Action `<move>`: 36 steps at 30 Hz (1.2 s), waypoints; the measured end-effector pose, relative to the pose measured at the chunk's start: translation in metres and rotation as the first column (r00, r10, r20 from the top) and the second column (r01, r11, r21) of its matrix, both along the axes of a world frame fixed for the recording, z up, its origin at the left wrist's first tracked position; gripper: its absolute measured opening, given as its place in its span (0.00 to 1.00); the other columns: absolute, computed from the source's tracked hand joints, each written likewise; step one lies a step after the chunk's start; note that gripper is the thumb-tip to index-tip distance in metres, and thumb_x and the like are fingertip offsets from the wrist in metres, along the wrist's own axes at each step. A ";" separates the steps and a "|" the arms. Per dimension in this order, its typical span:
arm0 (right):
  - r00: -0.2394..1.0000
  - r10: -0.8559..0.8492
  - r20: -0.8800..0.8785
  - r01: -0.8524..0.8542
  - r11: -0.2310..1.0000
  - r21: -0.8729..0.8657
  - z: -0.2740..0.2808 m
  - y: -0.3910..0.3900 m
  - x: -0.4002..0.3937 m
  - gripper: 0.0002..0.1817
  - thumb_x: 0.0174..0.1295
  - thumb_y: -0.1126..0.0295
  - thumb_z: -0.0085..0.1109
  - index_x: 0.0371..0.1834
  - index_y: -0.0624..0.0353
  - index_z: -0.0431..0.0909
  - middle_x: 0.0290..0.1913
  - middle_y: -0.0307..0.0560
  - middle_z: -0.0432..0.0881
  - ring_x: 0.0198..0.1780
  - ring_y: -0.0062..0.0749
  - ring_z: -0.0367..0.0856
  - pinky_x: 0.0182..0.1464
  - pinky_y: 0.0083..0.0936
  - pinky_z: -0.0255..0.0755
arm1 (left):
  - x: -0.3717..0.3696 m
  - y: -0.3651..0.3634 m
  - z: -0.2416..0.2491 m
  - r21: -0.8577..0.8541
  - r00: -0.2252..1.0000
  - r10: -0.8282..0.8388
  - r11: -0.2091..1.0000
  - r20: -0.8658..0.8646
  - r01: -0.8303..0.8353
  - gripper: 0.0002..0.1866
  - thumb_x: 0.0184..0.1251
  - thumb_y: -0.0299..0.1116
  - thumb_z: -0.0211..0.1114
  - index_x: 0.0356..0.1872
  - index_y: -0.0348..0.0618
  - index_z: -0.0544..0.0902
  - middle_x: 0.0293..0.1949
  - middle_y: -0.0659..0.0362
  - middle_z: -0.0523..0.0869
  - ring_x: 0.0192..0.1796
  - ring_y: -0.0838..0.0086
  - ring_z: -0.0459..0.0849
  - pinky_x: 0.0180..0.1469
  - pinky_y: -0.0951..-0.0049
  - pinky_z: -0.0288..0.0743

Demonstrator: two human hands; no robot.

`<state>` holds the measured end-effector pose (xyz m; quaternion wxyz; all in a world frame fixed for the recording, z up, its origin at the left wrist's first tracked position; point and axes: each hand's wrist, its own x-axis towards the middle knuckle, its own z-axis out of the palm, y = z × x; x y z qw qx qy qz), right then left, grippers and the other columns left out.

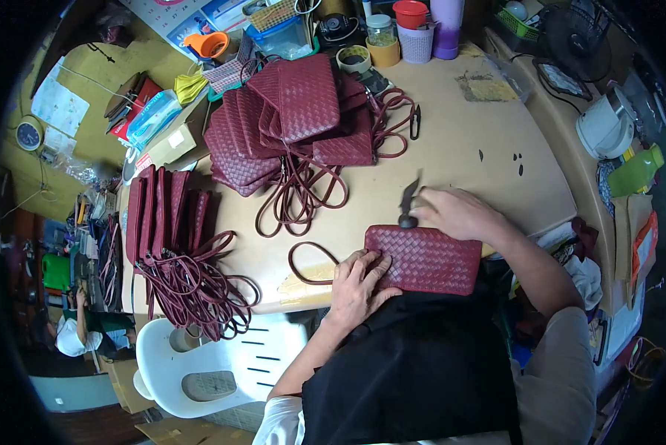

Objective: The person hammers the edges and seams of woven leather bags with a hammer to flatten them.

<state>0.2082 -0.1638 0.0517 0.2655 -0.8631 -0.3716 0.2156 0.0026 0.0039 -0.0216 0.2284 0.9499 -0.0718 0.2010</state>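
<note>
A dark red woven pouch (429,259) lies flat at the table's front edge, with a thin strap loop (297,259) out to its left. My left hand (359,285) presses on the pouch's left end, fingers spread. Just above the pouch's top edge, my right hand (440,211) is closed around a small dark hammer-like tool (407,215), whose rounded end is at that edge. A pile of similar pouches (303,104) with looped straps lies farther back. More pouches (162,211) stand in a row at the left, their straps (199,289) tangled in front.
Cups (416,43), a tape roll (353,58) and a blue container (284,37) line the back. A cardboard box (181,137) is at the back left. A white plastic chair (258,356) stands below the front edge. Far left, another person (73,337) is at work.
</note>
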 end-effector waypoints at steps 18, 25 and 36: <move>0.989 -0.006 0.148 -0.042 0.948 0.316 -0.007 0.068 0.000 0.21 0.70 0.54 0.53 0.50 0.65 0.73 0.37 0.65 0.82 0.42 0.63 0.80 0.45 0.49 0.72 | 0.011 0.006 0.000 -0.031 0.979 0.201 0.979 -0.011 -0.202 0.25 0.45 0.43 0.78 0.45 0.42 0.84 0.44 0.57 0.83 0.45 0.65 0.79 0.47 0.67 0.68; 0.968 -0.066 0.240 -0.052 0.890 0.454 -0.011 0.062 0.000 0.22 0.70 0.53 0.52 0.51 0.63 0.74 0.36 0.63 0.82 0.38 0.60 0.81 0.41 0.48 0.73 | 0.013 0.005 0.014 -0.184 0.977 0.206 0.964 0.055 -0.193 0.21 0.51 0.37 0.76 0.45 0.39 0.82 0.47 0.50 0.80 0.49 0.54 0.77 0.52 0.59 0.70; 0.972 -0.074 0.221 -0.018 0.921 0.389 0.019 0.058 0.010 0.20 0.69 0.55 0.54 0.50 0.62 0.74 0.31 0.62 0.81 0.36 0.58 0.82 0.37 0.47 0.73 | 0.095 0.058 0.016 -0.072 0.995 -0.017 0.997 -0.094 0.011 0.18 0.55 0.16 0.57 0.48 0.40 0.81 0.43 0.46 0.83 0.44 0.51 0.78 0.47 0.58 0.71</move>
